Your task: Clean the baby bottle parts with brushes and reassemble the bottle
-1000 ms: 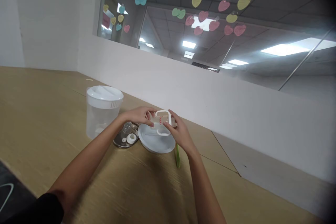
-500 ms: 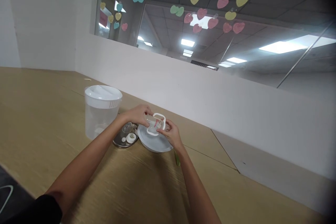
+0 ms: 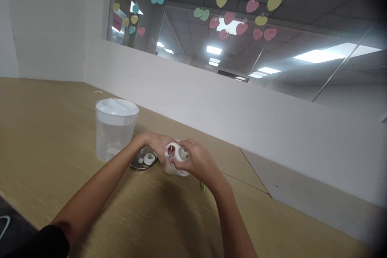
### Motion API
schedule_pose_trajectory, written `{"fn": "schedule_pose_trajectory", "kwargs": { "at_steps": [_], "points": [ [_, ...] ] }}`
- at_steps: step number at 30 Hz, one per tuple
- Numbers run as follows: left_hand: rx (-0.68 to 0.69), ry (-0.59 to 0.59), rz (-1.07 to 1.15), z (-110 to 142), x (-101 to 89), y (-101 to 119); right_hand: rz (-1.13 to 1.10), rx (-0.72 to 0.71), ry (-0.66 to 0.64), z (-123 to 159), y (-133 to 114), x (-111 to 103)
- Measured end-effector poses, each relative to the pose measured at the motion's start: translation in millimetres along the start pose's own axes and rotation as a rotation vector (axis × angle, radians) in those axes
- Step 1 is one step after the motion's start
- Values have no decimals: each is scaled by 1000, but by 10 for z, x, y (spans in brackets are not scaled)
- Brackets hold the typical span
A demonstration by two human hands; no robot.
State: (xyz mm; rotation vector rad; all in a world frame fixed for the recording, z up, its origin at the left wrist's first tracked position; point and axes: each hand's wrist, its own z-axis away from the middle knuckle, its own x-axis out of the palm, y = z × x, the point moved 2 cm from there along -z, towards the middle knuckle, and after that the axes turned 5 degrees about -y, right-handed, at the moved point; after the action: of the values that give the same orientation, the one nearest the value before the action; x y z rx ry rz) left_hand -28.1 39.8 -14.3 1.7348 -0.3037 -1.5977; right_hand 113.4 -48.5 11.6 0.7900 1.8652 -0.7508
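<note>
— What surrounds us?
— Left of centre, our clear, white-lidded, round plastic bucket (image 3: pixel 115 133); at frame centre, our right hand (image 3: pixel 200 162) and left hand (image 3: pixel 157 145) both grasp the translucent, plastic-looking, white-handled bottle (image 3: pixel 181 154).
— Which step?
— Handling it, we judge; the next move calls for steady two-handed support.

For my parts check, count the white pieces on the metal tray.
2: a white ring and, left of it, a smaller white disc. The left hand may hide more.
</note>
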Motion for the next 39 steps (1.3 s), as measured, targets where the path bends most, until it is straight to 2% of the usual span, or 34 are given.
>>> {"fn": "schedule_pose_trajectory", "kwargs": {
  "at_steps": [3, 7, 12, 18, 35, 39],
  "points": [
    [-85, -25, -24, 51, -29, -17, -16, -5, -145, 30, 8, 64],
    [-279, 95, -59, 240, -163, -88, -5, -13, -350, 39, 68, 202],
    [-477, 172, -143, 376, -239, -140, -4, -27, -431, -1, 125, 381],
    [-357, 138, -104, 295, -185, -65, -26, -58, -482, -15, 153, 484],
    [-448, 125, -97, 301, -168, -41, -20, -42, -590, 27, 137, 537],
    [-426, 133, -87, 296, -169, -33, 0, -39, -585, 37, 146, 549]
  ]
}}
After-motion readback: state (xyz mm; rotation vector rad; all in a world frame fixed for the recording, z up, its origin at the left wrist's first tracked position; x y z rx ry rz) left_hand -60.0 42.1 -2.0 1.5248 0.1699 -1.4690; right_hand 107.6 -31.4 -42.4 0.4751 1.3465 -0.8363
